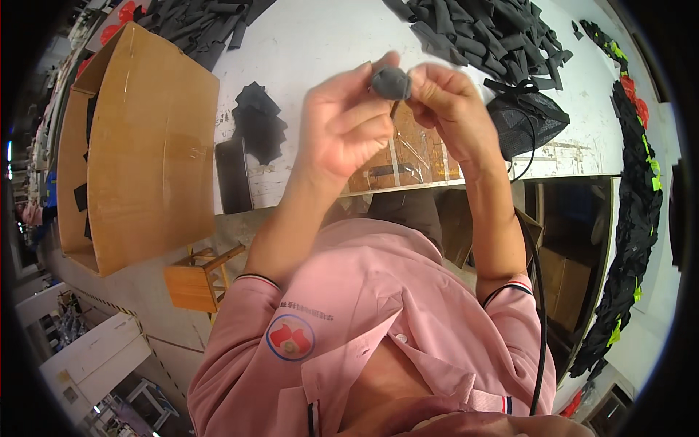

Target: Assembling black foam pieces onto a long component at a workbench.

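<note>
A small dark grey fabric piece (391,83), rounded into a rolled or tube-like form, is held up over the white table (291,44). My left hand (348,122) grips it from the left between thumb and fingers. On its other side, my right hand (450,100) pinches the edge with thumb and forefinger. Both hands are raised above a brown taped cardboard sheet (429,149) at the table's near edge. A thin dark strand hangs just below the piece; what it belongs to I cannot tell.
Loose dark fabric pieces form heaps at the far right (488,40) and far left (196,29). A flat dark stack (259,124) lies beside a black phone-like slab (234,175). A large cardboard box (153,146) stands left, a black mesh bag (528,120) right, a wooden stool (193,285) below.
</note>
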Demonstrator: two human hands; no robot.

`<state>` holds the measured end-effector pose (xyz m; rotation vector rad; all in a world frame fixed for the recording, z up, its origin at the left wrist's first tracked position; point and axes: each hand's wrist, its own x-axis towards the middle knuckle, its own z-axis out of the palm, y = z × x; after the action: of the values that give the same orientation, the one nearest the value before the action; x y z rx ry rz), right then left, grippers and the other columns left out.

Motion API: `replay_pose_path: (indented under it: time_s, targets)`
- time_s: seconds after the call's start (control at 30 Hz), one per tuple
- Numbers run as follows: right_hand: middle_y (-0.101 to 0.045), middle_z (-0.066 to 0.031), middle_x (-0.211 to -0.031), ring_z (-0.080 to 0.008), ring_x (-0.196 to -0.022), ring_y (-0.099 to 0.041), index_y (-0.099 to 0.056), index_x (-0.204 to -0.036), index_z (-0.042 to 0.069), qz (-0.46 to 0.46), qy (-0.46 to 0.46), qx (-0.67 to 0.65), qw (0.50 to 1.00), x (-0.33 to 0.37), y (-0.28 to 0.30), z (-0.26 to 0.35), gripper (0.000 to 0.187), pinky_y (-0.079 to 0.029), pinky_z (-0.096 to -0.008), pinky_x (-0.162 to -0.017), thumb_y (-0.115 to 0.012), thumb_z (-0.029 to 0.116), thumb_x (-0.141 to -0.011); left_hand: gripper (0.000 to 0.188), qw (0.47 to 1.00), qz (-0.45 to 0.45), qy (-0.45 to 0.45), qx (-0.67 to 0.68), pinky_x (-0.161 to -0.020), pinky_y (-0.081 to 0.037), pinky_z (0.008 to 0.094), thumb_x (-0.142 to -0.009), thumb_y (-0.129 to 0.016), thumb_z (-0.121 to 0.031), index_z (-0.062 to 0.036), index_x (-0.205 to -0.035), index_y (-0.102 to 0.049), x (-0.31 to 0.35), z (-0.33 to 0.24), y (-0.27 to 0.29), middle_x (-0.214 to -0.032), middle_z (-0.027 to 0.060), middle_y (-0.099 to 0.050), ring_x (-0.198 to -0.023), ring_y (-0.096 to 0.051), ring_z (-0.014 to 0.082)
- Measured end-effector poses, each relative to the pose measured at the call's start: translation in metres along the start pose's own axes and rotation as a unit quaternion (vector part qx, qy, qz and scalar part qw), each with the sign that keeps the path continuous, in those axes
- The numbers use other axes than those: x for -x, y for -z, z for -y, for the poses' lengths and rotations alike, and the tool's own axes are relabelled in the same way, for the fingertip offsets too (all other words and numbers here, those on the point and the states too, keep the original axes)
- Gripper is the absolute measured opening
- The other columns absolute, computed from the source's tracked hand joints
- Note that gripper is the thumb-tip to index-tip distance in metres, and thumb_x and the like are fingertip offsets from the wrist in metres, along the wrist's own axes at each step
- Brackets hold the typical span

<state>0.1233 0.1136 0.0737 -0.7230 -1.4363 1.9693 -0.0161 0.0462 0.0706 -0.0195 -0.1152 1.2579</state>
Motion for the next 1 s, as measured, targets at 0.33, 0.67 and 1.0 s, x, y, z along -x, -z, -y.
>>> replay_pose_path:
  time_s: [0.33,0.67,1.0]
  targets:
    - [-0.046,0.0017,-0.06,-0.0063,-0.05,-0.04,-0.052,-0.071,0.006,0.057,-0.035,-0.097,0.993,-0.018,0.027,-0.05,0.017,-0.032,-0.0171,-0.046,-0.055,0.02,-0.08,0.021,0.957,-0.13,-0.095,-0.241,-0.034,-0.023,0.0156,-0.081,-0.042,-0.002,0.0036,-0.101,-0.047,0.001,0.009,0.026,-0.068,0.006,-0.055,-0.034,-0.03,0.0018]
    - [-0.046,0.0022,-0.061,-0.0065,-0.052,-0.04,-0.053,-0.071,0.006,0.025,-0.076,-0.093,0.992,-0.014,0.032,-0.09,0.019,-0.035,-0.0182,-0.049,-0.056,0.022,-0.08,0.017,0.944,-0.175,-0.088,-0.265,-0.034,-0.022,0.0167,-0.08,-0.039,0.001,0.0028,-0.094,-0.049,0.003,-0.004,0.077,-0.076,0.0064,-0.057,-0.034,-0.03,0.003]
    - [-0.049,0.0008,-0.06,-0.007,-0.053,-0.042,-0.054,-0.073,0.005,0.062,-0.053,-0.111,0.99,-0.014,0.04,-0.106,0.018,-0.037,-0.0195,-0.05,-0.054,0.021,-0.081,0.021,0.874,-0.193,-0.146,-0.421,-0.037,-0.025,0.0168,-0.079,-0.044,-0.001,0.0003,-0.098,-0.049,0.007,0.007,0.073,-0.083,0.0063,-0.058,-0.04,-0.034,0.0037]
